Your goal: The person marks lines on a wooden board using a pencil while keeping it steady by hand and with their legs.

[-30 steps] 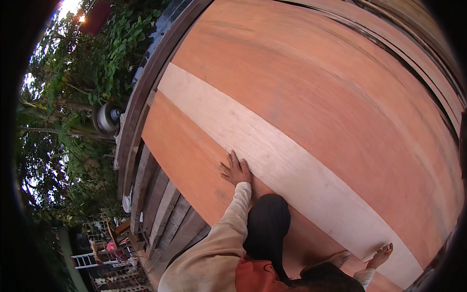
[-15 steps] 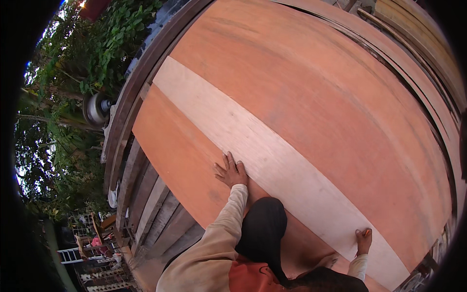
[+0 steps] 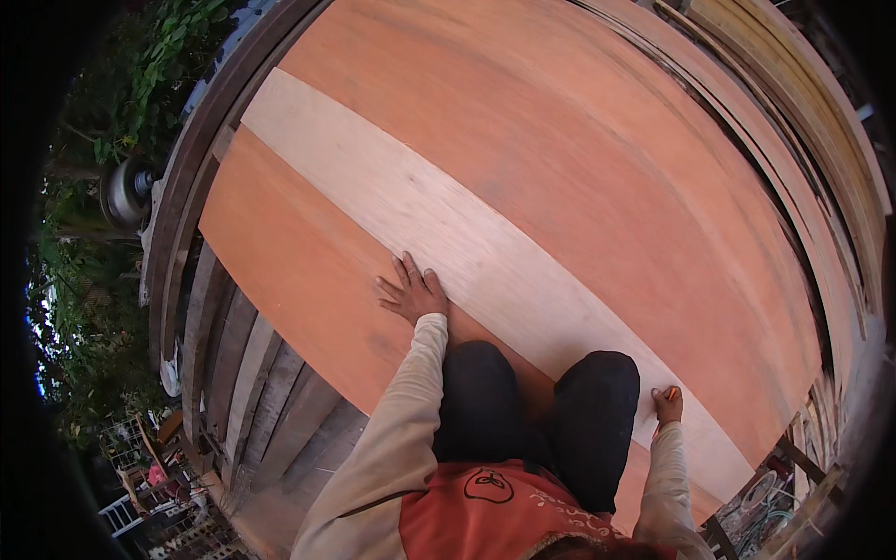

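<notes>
A long pale wooden board (image 3: 485,238) lies slantwise across a large reddish-brown plywood sheet (image 3: 607,224). My left hand (image 3: 413,291) is spread flat, its palm on the plywood and its fingertips at the pale board's near-left edge. At the right, my right hand (image 3: 667,406) is closed over the lower end of the board. From its fingers pokes a thin orange pencil-like stick (image 3: 673,394); most of it is hidden. My knees (image 3: 597,411) are bent close to the board, between my two arms.
Stacked dark timber planks (image 3: 266,373) show beyond the sheet's left edge. More long boards (image 3: 793,121) lie along the right. A round metal object (image 3: 123,193) stands by the green plants at the left. Clutter with a small ladder (image 3: 119,513) sits at lower left.
My view has shifted, so the board and plywood appear further up and left. Both knees now show side by side. My left hand stays flat; my right hand stays closed on the orange stick.
</notes>
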Demonstrator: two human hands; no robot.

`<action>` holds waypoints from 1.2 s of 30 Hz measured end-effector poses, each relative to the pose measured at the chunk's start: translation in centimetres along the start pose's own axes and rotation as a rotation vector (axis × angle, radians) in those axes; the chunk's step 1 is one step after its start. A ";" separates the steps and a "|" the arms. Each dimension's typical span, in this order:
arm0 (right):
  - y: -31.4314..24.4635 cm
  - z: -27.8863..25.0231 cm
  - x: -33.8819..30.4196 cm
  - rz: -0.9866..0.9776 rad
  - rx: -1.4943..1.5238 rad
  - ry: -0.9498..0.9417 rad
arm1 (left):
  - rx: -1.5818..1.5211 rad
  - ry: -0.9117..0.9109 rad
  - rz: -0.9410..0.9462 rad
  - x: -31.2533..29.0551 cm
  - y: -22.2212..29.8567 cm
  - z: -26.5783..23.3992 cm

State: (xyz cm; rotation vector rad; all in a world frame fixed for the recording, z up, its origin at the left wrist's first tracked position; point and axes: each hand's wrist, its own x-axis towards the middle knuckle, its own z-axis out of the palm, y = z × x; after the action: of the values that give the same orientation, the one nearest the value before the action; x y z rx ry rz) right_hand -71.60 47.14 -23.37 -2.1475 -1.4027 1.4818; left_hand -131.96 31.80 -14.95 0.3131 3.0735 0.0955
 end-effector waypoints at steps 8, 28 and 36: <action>2.4 -2.0 1.8 -0.131 -0.128 0.049 | 0.011 0.009 0.034 0.3 2.0 0.6; -3.7 -4.3 3.9 0.089 -0.647 -0.296 | -0.163 0.225 0.129 35.4 8.8 -4.7; -28.0 6.8 7.0 -0.390 -0.886 -0.177 | -0.038 0.152 -0.159 39.8 12.1 -6.9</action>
State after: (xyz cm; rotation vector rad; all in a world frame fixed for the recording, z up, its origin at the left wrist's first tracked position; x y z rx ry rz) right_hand -93.22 65.31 -14.32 -1.9300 -2.7332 1.0054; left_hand -168.85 51.35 -9.03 0.0606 3.2274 0.1785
